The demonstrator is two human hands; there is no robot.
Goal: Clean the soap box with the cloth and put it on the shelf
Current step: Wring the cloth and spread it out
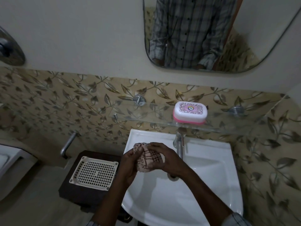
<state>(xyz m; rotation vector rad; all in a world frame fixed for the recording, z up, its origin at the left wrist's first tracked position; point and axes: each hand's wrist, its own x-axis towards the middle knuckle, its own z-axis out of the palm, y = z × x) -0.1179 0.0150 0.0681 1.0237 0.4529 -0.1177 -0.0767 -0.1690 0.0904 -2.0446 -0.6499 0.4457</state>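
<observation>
Both left hand (130, 162) and right hand (171, 159) are bunching the cloth (149, 158) over the sink (211, 162), fingers (157, 145) curled round it, probably padding it for the soap box (189, 112) on the shelf (140, 115).

The left forearm (112, 198) and right forearm (205, 191) converge on the cloth (149, 159), the left grip (130, 165) cupping its left side, the right grip (169, 160) curled over its right.

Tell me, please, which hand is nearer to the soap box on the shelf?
Right. The right hand is below the soap box, beside the tap; the left hand is farther left, across the cloth.
</observation>
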